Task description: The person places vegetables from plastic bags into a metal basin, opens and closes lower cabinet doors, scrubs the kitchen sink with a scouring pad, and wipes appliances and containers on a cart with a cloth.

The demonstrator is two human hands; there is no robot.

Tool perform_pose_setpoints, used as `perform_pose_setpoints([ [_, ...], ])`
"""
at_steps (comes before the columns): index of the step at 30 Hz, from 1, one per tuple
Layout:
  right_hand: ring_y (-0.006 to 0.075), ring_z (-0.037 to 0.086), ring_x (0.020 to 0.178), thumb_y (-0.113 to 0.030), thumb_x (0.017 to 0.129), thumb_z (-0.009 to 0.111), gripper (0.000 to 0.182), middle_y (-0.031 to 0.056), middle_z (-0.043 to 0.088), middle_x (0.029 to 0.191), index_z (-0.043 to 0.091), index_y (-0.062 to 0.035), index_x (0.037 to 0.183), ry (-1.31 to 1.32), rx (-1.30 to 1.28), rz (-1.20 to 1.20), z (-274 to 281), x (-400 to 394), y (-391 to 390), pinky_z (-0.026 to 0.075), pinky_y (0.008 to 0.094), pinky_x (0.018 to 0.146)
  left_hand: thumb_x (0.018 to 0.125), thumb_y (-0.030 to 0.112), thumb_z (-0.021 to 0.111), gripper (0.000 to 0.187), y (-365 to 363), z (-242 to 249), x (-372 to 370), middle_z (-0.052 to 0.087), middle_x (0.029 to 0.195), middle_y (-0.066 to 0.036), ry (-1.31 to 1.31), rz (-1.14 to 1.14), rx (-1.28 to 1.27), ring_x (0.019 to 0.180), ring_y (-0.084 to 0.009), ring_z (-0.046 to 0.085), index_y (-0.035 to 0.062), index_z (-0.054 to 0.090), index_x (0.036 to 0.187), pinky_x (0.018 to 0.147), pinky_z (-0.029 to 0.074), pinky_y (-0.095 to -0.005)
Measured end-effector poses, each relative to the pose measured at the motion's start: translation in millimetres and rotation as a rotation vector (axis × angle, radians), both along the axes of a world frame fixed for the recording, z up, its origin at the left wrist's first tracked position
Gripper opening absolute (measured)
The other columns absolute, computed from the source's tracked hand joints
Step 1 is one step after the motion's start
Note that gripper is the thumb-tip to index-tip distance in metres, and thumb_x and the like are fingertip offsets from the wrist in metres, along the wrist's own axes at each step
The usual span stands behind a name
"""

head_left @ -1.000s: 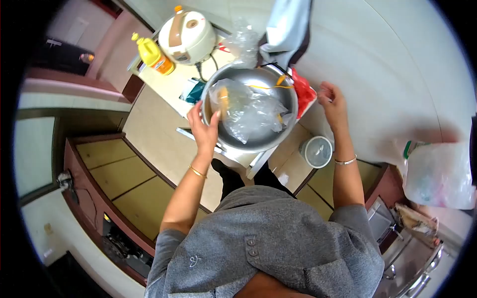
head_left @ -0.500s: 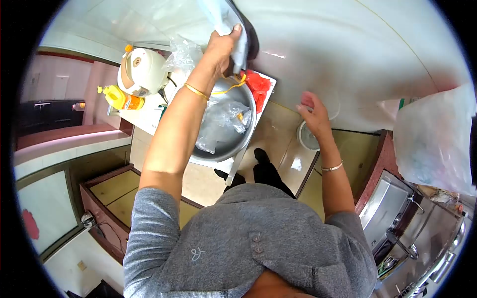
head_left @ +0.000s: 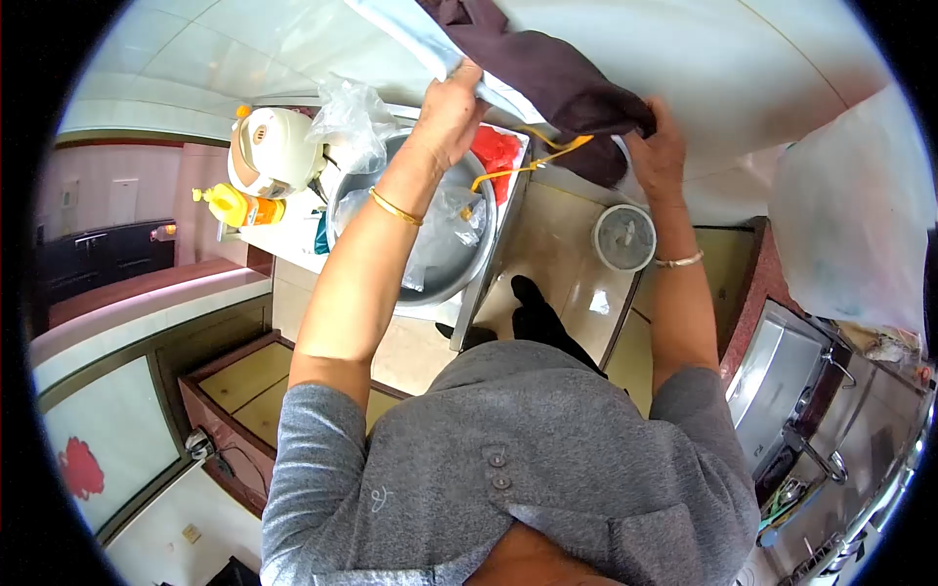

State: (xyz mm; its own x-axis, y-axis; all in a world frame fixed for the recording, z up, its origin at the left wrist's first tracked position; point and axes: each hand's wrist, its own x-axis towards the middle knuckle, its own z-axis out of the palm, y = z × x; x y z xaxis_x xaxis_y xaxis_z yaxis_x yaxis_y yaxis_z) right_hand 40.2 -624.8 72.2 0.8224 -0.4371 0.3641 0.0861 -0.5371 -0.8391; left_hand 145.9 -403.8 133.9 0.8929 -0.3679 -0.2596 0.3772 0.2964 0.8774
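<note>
A dark brown cloth point(head_left: 557, 78) with a pale blue side and a yellow strap point(head_left: 562, 148) stretches between my hands; it looks like an apron. My left hand point(head_left: 454, 112) is closed on its pale blue part, above the metal basin. Over at the cloth's right end, my right hand point(head_left: 661, 156) grips the dark fabric between thumb and fingers. Beneath my left forearm stands the basin point(head_left: 481, 264), with crumpled clear plastic point(head_left: 440, 249) in it. Red plastic point(head_left: 496, 151) lies at the table corner beside the basin. The cloth's upper end runs out of view.
A rice cooker point(head_left: 277, 151), a yellow bottle point(head_left: 234, 207) and a clear bag point(head_left: 352, 122) sit left of the basin. A bucket point(head_left: 623, 239) stands on the floor below my right hand. At right are a large white plastic bag point(head_left: 845, 225) and a sink point(head_left: 772, 376).
My right hand has moved up and taken hold of the dark end of the cloth. The cloth now spreads to the right. My left hand has shifted slightly right and down.
</note>
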Motion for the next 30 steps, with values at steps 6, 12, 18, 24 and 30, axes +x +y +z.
perform_pose_setpoints([
  [6,0.0226,0.058,0.079,-0.008,0.081,0.056,0.019,0.0113,0.060,0.086,0.058,-0.0010,0.098,0.005,-0.396,-0.069,7.7,-39.8,-63.8,0.045,0.0296,0.078,0.082,0.042,0.065,0.067,1.8,-1.0,-5.8,0.052,0.122,-0.011,-0.218,-0.101,0.107,0.113,-0.0202,0.046,-0.0042,0.044,0.126,0.098,0.035,-0.0339],
  [12,0.0293,0.055,0.099,-0.019,0.086,0.050,0.029,0.0158,0.060,0.105,0.058,-0.0018,0.108,-0.155,-0.281,-0.413,22.5,-54.1,-92.6,0.040,0.0341,0.089,0.083,0.037,0.066,0.040,11.4,7.6,-22.7,0.062,0.097,-0.004,-0.170,-0.250,0.161,0.091,-0.0138,0.056,0.0024,0.056,0.102,0.084,0.043,-0.0294],
  [18,0.0328,0.051,0.109,-0.019,0.084,0.051,0.038,0.0180,0.055,0.118,0.052,-0.0002,0.117,0.054,-0.119,-0.321,33.2,-49.6,-56.1,0.037,0.0393,0.097,0.085,0.038,0.064,0.054,22.8,-1.6,-54.4,0.058,0.112,-0.006,-0.055,-0.393,0.212,0.099,-0.0142,0.054,0.0006,0.049,0.120,0.090,0.041,-0.0298],
  [24,0.0310,0.056,0.103,-0.020,0.072,0.068,0.061,0.0169,0.058,0.107,0.045,-0.0036,0.126,-0.027,0.017,0.266,-6.1,-16.1,39.5,0.042,0.0377,0.092,0.093,0.031,0.053,0.046,0.9,-17.7,-76.3,0.052,0.121,-0.001,-0.036,-0.482,0.099,0.111,-0.0095,0.046,0.0067,0.041,0.130,0.096,0.037,-0.0305],
  [30,0.0363,0.056,0.091,-0.018,0.068,0.072,0.049,0.0172,0.058,0.096,0.055,-0.0058,0.112,0.024,-0.340,0.171,1.8,-6.4,15.9,0.045,0.0402,0.082,0.092,0.028,0.054,0.044,14.3,-10.1,-95.2,0.052,0.123,-0.006,-0.194,-0.398,0.219,0.110,-0.0118,0.049,0.0031,0.046,0.127,0.094,0.040,-0.0290],
])
